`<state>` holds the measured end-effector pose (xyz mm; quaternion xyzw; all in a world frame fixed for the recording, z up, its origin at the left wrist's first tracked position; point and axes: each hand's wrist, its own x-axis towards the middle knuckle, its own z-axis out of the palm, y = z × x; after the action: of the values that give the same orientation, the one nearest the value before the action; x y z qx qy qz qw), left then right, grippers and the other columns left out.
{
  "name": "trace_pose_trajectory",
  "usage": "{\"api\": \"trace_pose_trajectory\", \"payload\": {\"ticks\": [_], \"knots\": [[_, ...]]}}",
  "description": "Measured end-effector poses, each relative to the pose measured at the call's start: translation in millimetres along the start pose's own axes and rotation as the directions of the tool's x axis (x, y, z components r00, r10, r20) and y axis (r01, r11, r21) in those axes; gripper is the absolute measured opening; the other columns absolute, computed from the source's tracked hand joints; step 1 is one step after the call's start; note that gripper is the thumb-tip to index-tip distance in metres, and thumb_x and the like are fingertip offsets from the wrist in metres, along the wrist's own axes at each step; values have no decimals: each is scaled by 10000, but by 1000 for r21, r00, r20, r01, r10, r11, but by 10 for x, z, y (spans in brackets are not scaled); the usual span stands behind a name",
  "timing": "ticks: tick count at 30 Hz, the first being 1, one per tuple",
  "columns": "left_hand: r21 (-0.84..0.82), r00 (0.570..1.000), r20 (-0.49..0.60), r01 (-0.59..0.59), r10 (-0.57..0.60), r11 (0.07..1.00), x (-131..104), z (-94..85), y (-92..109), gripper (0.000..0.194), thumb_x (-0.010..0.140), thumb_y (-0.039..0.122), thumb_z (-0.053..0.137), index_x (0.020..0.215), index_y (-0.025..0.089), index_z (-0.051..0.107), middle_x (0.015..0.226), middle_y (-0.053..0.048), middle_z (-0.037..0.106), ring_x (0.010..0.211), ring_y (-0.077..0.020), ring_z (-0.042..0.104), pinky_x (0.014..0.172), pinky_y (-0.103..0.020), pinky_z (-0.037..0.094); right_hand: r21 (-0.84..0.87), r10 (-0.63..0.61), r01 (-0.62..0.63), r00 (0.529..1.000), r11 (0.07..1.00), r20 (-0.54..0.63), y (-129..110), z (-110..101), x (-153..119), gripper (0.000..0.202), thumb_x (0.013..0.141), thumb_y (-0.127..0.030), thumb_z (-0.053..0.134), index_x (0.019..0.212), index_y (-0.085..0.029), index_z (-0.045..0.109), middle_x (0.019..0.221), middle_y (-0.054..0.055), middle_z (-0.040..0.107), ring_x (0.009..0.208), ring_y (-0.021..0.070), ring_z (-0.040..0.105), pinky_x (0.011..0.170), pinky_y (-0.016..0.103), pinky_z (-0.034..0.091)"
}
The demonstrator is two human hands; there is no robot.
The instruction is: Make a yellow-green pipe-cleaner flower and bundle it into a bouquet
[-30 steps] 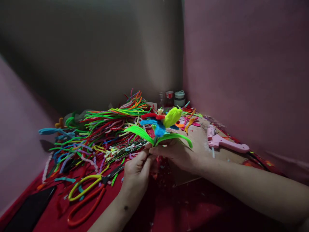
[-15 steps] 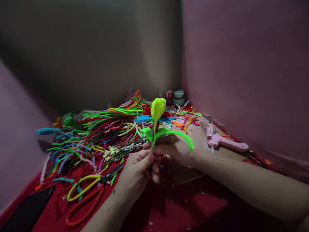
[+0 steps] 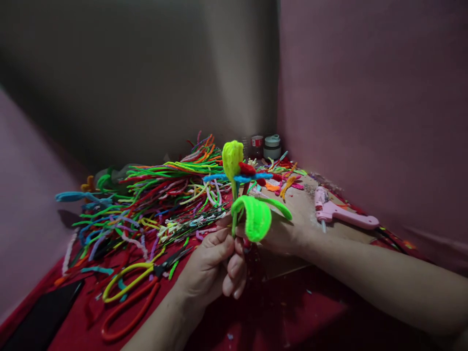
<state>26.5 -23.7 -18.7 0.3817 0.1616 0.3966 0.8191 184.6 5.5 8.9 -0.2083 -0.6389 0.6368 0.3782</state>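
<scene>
Both hands meet in the middle around the stems of pipe-cleaner flowers held upright. My left hand [image 3: 210, 261] is closed, its thumb and fingers pinching the lower green stem. Above it rise a yellow bud [image 3: 232, 158] and a flower with blue petals [image 3: 215, 178] and red petals [image 3: 247, 169]. A broad green leaf [image 3: 258, 219] curls over towards me, and a second one points right. My right hand [image 3: 281, 239] is closed around the stems just behind the leaf, which hides part of its fingers.
A heap of coloured pipe cleaners [image 3: 157, 183] spreads on the left and back. Yellow-and-red-handled scissors [image 3: 129, 287] and a black phone-like slab [image 3: 46, 312] lie front left. A pink glue gun [image 3: 340, 212] rests on cardboard at right; a lidded jar [image 3: 272, 147] stands behind.
The flowers have turned in my hands: the yellow bud shifted left and a green leaf swung round to face me. My left hand moved slightly lower and right.
</scene>
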Motion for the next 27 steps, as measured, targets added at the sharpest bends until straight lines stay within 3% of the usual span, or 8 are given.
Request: {"api": "trace_pose_trajectory", "payload": {"ticks": [5,9,12,16,21,23,27], "knots": [[93,1000,25,4,-7,996,3,3,12,225,839,316,588,719,133,639,443,20,568,281,-63,447,360,-198,452,74,-49,47,999,996,22,128,-3,13,221,808,-339,595,704,-151,645,627,-5,628,621,111,574,697,276,475],[253,995,-92,-2,26,968,27,57,67,313,869,336,537,685,102,633,529,-47,628,416,-106,564,459,-211,457,194,11,-20,999,981,44,213,8,25,349,853,-406,521,644,-138,602,509,-6,586,472,115,552,599,280,486],[309,981,-191,30,31,951,34,70,115,341,892,383,478,842,92,648,715,-106,687,566,-165,634,552,-271,488,337,33,-54,997,940,65,254,6,41,311,839,-444,523,712,-168,585,454,-41,517,395,135,519,487,293,471],[349,960,-277,69,33,935,27,52,142,360,908,422,423,952,114,605,746,-92,674,593,-166,621,559,-276,472,468,107,-131,991,874,77,262,-10,46,234,820,-428,545,741,-209,569,493,-41,532,460,148,547,546,324,499],[520,916,-389,130,99,844,13,64,107,348,882,433,473,787,121,594,663,-59,655,529,-130,584,499,-229,430,419,100,-133,990,898,100,265,-43,30,377,859,-466,481,635,-187,598,509,12,575,511,165,572,580,341,497],[560,911,-398,147,109,816,6,73,99,362,879,436,475,748,117,586,645,-58,652,511,-122,574,501,-228,432,395,68,-87,996,914,63,267,-56,34,357,858,-441,498,640,-186,618,523,21,590,527,165,571,573,332,486],[529,910,-400,132,109,838,-4,71,116,322,868,436,488,816,130,575,631,-40,647,489,-124,566,492,-238,440,335,27,20,991,942,-134,257,-78,63,180,784,-362,630,751,-189,665,554,7,607,543,150,558,581,309,470]]}}
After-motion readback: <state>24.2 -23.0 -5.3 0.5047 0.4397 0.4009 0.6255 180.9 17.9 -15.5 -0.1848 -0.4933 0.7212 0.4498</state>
